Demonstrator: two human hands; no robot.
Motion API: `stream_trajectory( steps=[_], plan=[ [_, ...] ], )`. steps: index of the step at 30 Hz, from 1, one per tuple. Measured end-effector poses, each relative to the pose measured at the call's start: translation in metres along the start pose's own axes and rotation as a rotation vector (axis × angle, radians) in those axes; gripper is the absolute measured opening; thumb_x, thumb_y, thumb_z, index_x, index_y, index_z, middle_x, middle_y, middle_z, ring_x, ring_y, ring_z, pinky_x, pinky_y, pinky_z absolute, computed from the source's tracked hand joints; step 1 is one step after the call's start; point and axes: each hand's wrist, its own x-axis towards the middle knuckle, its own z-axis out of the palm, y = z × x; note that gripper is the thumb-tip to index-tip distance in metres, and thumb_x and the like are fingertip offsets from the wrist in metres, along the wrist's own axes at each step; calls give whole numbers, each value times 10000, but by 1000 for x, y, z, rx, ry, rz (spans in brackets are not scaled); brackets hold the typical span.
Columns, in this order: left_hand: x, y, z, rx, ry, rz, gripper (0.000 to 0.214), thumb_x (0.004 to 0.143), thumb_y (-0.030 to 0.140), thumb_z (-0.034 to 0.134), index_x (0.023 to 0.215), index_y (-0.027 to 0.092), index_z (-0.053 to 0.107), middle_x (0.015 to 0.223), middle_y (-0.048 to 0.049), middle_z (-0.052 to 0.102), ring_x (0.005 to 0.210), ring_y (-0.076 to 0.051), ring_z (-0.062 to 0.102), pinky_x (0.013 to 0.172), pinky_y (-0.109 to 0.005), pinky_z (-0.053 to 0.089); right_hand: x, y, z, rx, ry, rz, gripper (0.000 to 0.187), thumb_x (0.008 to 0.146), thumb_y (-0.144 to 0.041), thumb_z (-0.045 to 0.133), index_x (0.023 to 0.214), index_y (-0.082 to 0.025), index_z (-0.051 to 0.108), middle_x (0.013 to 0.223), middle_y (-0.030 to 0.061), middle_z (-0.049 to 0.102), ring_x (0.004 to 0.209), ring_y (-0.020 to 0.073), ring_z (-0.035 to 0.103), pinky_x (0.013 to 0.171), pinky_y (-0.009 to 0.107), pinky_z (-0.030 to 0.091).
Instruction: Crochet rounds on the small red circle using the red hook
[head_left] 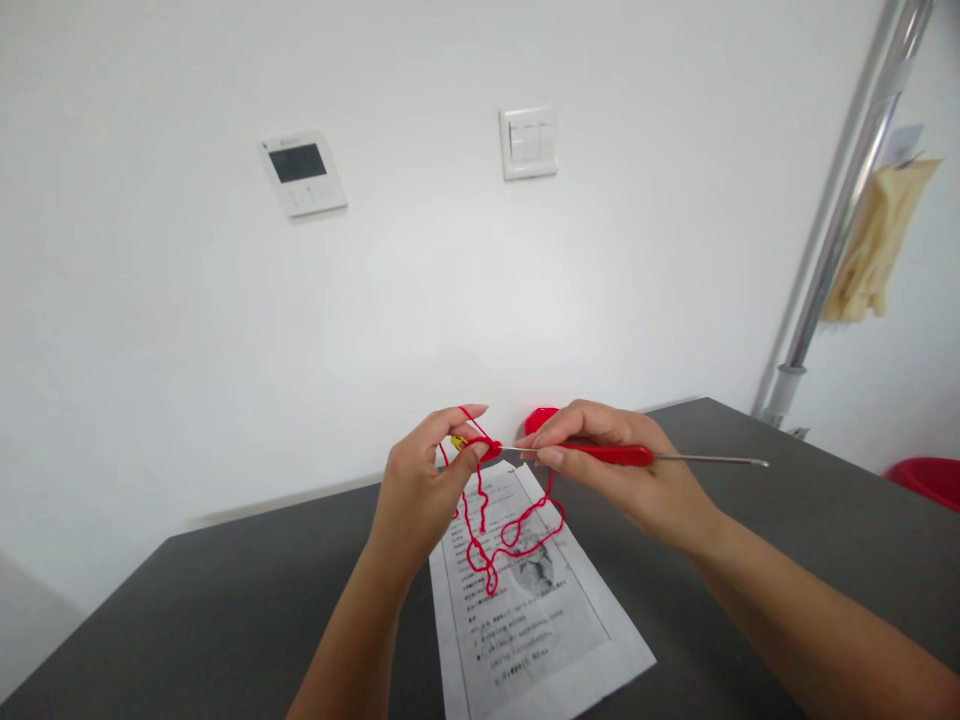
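Observation:
My left hand [429, 470] pinches a small piece of red crochet work [491, 450], with a strand of yarn running up over its index finger. A small yellow item [458, 441], perhaps a stitch marker, shows beside those fingers. My right hand [611, 460] is closed round the red handle of a crochet hook [611, 455]. One metal end of the hook meets the red work; the other sticks out to the right. Loose red yarn [517, 545] hangs and loops down over a printed sheet [540, 640]. Behind my right fingers sits a red yarn ball [540, 418], partly hidden.
The dark grey table [300, 590] stands against a white wall bearing a switch plate [529, 143] and a panel with a dark screen [302, 172]. At the right are a metal pole [847, 220], hanging yellowish gloves [877, 240] and a red basin [926, 480].

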Motion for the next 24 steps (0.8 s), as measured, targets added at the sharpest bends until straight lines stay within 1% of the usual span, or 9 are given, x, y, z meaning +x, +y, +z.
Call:
stream_trajectory(
  steps=[3, 5, 7, 10, 11, 13, 16, 20, 24],
  plan=[
    [1, 1, -2, -168, -32, -97, 263, 777, 197, 735, 1040, 198, 749, 746, 13, 686, 769, -169, 656, 811, -301, 495, 3, 8, 5, 279, 21, 40, 131, 848, -292, 749, 831, -172, 700, 877, 55, 799, 768, 170, 760, 706, 285, 617],
    [1, 2, -3, -323, -90, -180, 267, 738, 194, 773, 1005, 186, 757, 697, 24, 657, 675, -138, 626, 703, -266, 499, 3, 14, 10, 325, 34, -35, 97, 858, -268, 748, 844, -184, 703, 892, 48, 802, 776, 158, 764, 725, 281, 625],
    [1, 3, -4, -461, -170, -256, 280, 699, 193, 810, 975, 175, 767, 679, 24, 642, 628, -115, 604, 644, -239, 491, 3, 18, 13, 214, 31, -217, 20, 880, -213, 723, 880, -199, 710, 920, 51, 798, 841, 159, 762, 761, 284, 624],
    [0, 2, -6, -580, -266, -319, 307, 669, 198, 840, 969, 170, 783, 697, 12, 648, 631, -101, 598, 644, -225, 490, 2, 21, 13, -110, -18, -574, 69, 925, -151, 649, 940, -192, 703, 1014, 91, 777, 971, 174, 731, 841, 319, 611],
    [0, 2, -7, -597, -285, -326, 320, 665, 201, 845, 978, 170, 786, 707, 7, 654, 642, -101, 601, 653, -225, 491, 3, 21, 12, -211, -37, -661, 82, 940, -147, 624, 964, -184, 694, 1064, 110, 763, 1021, 181, 715, 870, 333, 605],
    [0, 1, -8, -605, -303, -332, 342, 661, 203, 851, 996, 176, 788, 725, 2, 668, 669, -106, 611, 676, -228, 497, 4, 22, 11, -329, -70, -754, 104, 968, -156, 581, 1022, -177, 668, 1132, 131, 739, 1092, 186, 689, 910, 347, 597],
    [0, 1, -7, -581, -276, -334, 327, 669, 189, 846, 991, 188, 791, 731, 10, 664, 694, -106, 619, 691, -225, 499, 6, 24, 10, -348, -93, -761, 134, 994, -158, 536, 1076, -195, 634, 1110, 106, 744, 1078, 169, 695, 910, 345, 601],
    [-1, 3, -4, -547, -242, -291, 269, 721, 183, 809, 988, 208, 790, 730, 32, 639, 684, -91, 610, 672, -215, 490, 6, 25, 11, -311, -69, -742, 113, 974, -136, 563, 1038, -195, 636, 1039, 88, 754, 1026, 167, 702, 883, 338, 604],
    [-4, 6, -3, -468, -242, -246, 299, 739, 182, 787, 1037, 209, 777, 752, 33, 623, 710, -99, 590, 685, -229, 479, 4, 23, 12, -286, -39, -699, 95, 962, -145, 590, 1021, -197, 644, 996, 74, 756, 958, 165, 711, 831, 322, 606]
  ],
)
